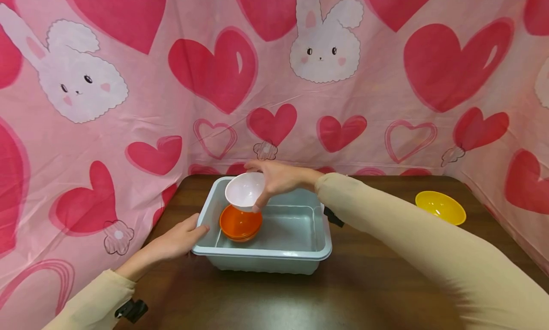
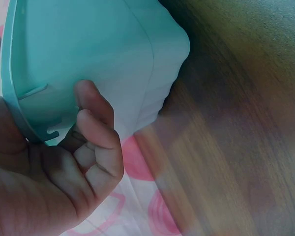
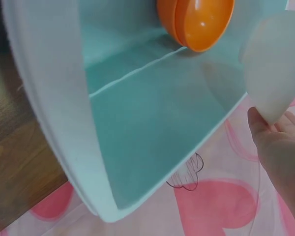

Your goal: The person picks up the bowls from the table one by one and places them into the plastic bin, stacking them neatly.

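A white bowl (image 1: 244, 191) is gripped by its rim in my right hand (image 1: 280, 177), tilted and held above the left part of a pale blue-grey plastic basin (image 1: 261, 253). Beneath it, inside the basin, orange bowls (image 1: 241, 223) sit nested one in another. My left hand (image 1: 182, 235) holds the basin's left rim, thumb over the edge and fingers curled below on the outer wall, as the left wrist view shows. In the right wrist view, the white bowl (image 3: 275, 64) stays apart from the orange bowls (image 3: 201, 22).
On the right side of the dark wooden table (image 1: 377, 273) lies a yellow bowl (image 1: 440, 208), tilted. A pink cloth (image 1: 274, 91) with hearts and rabbits hangs behind the table and along its sides.
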